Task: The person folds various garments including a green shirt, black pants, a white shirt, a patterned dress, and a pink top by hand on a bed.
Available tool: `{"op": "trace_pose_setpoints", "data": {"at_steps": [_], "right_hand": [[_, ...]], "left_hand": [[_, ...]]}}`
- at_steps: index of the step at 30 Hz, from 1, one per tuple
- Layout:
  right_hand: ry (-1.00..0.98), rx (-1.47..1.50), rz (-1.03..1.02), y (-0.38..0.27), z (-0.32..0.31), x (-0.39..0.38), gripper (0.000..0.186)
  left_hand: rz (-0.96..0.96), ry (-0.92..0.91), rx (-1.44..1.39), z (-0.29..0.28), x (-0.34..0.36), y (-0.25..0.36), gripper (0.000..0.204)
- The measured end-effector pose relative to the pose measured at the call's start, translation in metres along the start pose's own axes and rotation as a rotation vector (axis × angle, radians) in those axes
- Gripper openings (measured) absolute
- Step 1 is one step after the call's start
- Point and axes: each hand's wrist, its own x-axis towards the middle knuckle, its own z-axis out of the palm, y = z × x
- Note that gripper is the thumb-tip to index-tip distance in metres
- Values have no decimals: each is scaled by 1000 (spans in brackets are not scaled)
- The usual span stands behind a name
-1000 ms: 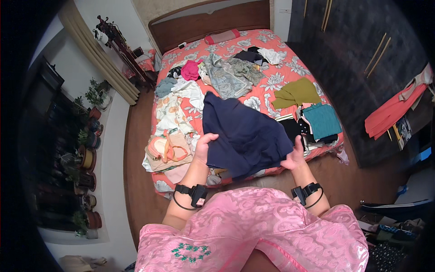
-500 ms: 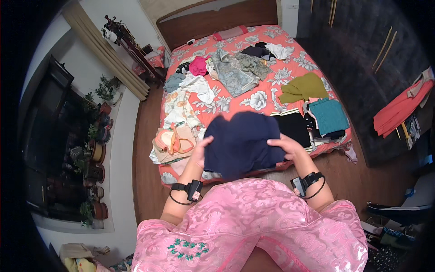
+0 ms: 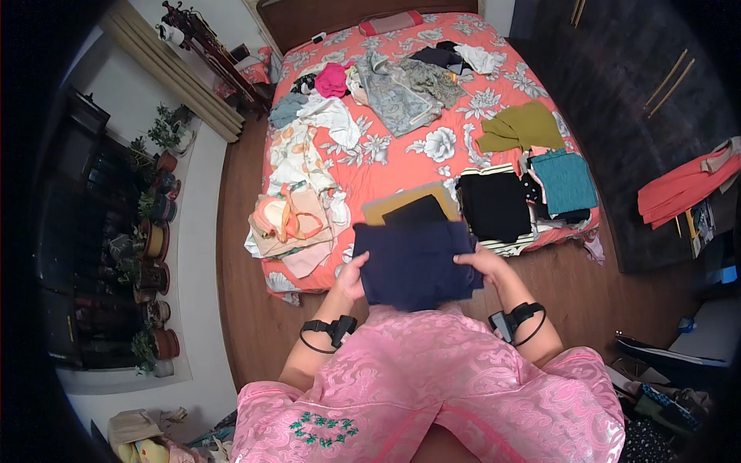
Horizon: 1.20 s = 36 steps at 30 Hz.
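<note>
You are gripping a folded navy cloth (image 3: 415, 264) by its two side edges, close to your body.
Your left hand (image 3: 353, 278) is holding one edge and your right hand (image 3: 480, 263) the other, probably to support the layers evenly. Just beyond the grip, a black cloth (image 3: 417, 210) is lying on a mustard cloth (image 3: 378, 210) on the bed (image 3: 394, 166); to the grip's right, a black garment (image 3: 494, 204) and a teal garment (image 3: 566, 185) are resting folded, seemingly to lie flat.
</note>
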Motion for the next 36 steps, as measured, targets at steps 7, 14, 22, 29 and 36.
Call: {"op": "trace_pose_setpoints", "data": {"at_steps": [7,14,22,29,36], "right_hand": [[466,-744,-189,-69,-19,41,80],[600,-1042,-63,-21,-74,57,85],[559,-777,198,72,-134,70,57],[541,-968,147,43,-38,52,47],[537,-792,219,55,35,52,44]], "left_hand": [[241,277,321,-24,42,42,43],[123,689,290,-58,35,65,42],[203,672,182,-71,90,193,39],[375,509,514,-29,249,297,41],[334,316,840,-66,419,396,43]]}}
